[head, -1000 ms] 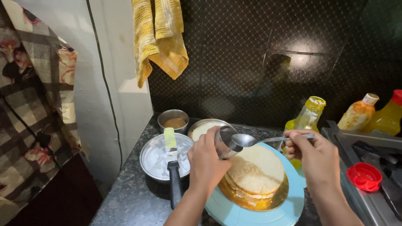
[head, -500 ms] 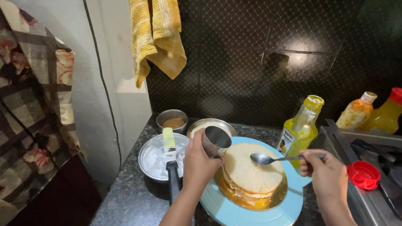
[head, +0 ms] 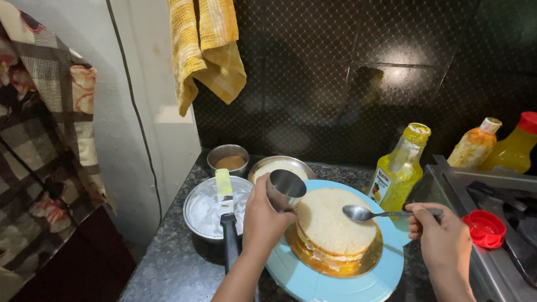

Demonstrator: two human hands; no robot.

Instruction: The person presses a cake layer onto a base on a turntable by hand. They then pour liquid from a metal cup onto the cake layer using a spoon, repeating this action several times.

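A layered pale sponge cake (head: 333,229) sits on a gold board on a light blue round turntable (head: 340,289). My left hand (head: 265,219) grips a small steel cup (head: 285,188) at the cake's left edge. My right hand (head: 441,236) holds a metal spoon (head: 367,214) by its handle, with the bowl hovering over the cake's right side.
A steel bowl of white cream (head: 210,211) with a spatula (head: 226,212) across it stands left of the cake. Two small steel bowls (head: 228,159) stand behind. A yellow bottle (head: 401,167), two orange bottles (head: 515,145), a red cap (head: 485,228) and a gas stove (head: 523,228) are at right.
The spoon has moved from behind the cake, near the cup, to above the cake's right side. My left hand with the cup has shifted slightly toward the cake's left edge.
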